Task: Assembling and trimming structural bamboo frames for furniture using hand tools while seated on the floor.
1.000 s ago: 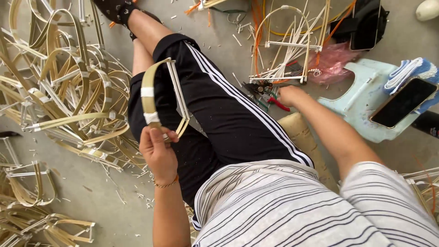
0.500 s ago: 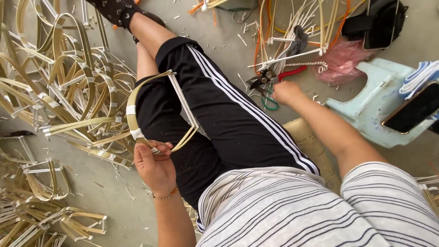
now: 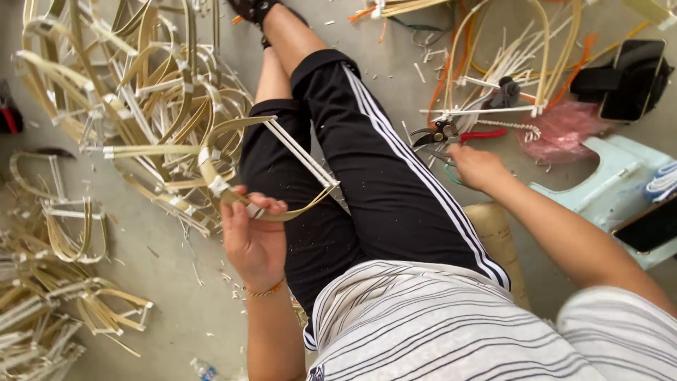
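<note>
Item: bent bamboo frame (image 3: 262, 164), a D-shaped loop of flat pale strip closed by a pair of straight thin rods, with white tape wraps at the joints.

Location: held above the person's lap, over the black trousers (image 3: 367, 176), near-left of centre in the scene.

Holder: left hand (image 3: 252, 238), closed on the curved strip at its near edge, thumb on top, fingers wrapped under. The frame hangs free of the floor (image 3: 176, 310).

Orientation: the long axis follows the straight rods, running from far-left to near-right on a diagonal. The bow of the strip bulges to the left and near side; the rod side faces right, toward the leg. The frame lies roughly flat, tilted a little toward the camera.

Second hand: right hand (image 3: 478, 168), stretched to the right over the floor, fingers loosely curled, just beside the red-handled pliers (image 3: 451, 134); whether it touches them I cannot tell.

Handling note: the work appears to be fetching the cutter while the frame waits. Keep the left grip on a taped joint so the loop does not spring or twist, and hold the rod ends clear of the leg.

Surroundings: a heap of like frames (image 3: 134, 106) at far left, loose strips at far right, pale blue stool (image 3: 606, 176) at right.
</note>
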